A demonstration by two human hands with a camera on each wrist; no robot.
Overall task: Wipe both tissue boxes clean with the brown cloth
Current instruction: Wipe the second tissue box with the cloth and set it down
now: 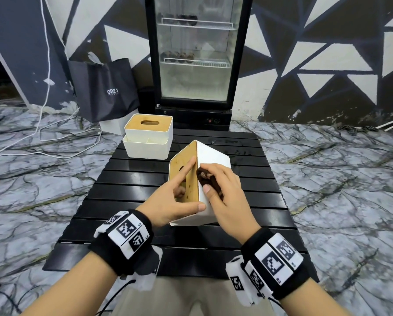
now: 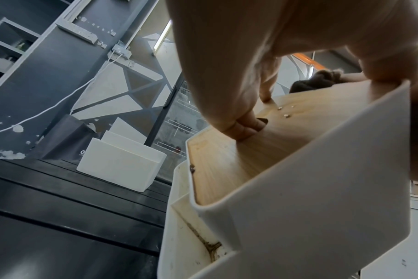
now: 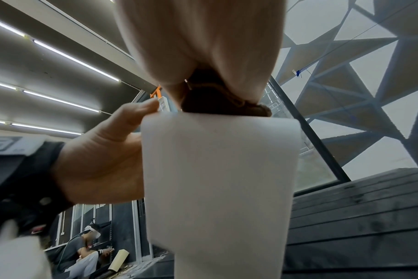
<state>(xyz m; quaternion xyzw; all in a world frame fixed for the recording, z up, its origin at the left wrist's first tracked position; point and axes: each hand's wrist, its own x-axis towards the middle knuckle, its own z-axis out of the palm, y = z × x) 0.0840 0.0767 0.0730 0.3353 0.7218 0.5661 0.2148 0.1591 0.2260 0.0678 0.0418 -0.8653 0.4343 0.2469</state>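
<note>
On the black slatted table (image 1: 191,247) a white tissue box (image 1: 213,156) is tipped on its side, its wooden lid (image 1: 186,179) facing left. My left hand (image 1: 175,197) grips it, with fingers curled into the lid's slot (image 2: 246,128) and the thumb on the near corner. With my right hand (image 1: 223,192) I hold the bunched brown cloth (image 1: 208,179) and press it against the box's white upper side. The right wrist view shows the cloth (image 3: 222,102) at the top edge of the white wall (image 3: 217,179). A second tissue box (image 1: 148,137) stands upright at the table's far left.
A glass-door fridge (image 1: 194,53) stands behind the table, with a black bag (image 1: 104,90) to its left. White cables (image 1: 54,142) run over the marble floor on the left. A person (image 3: 84,251) sits on the floor behind me.
</note>
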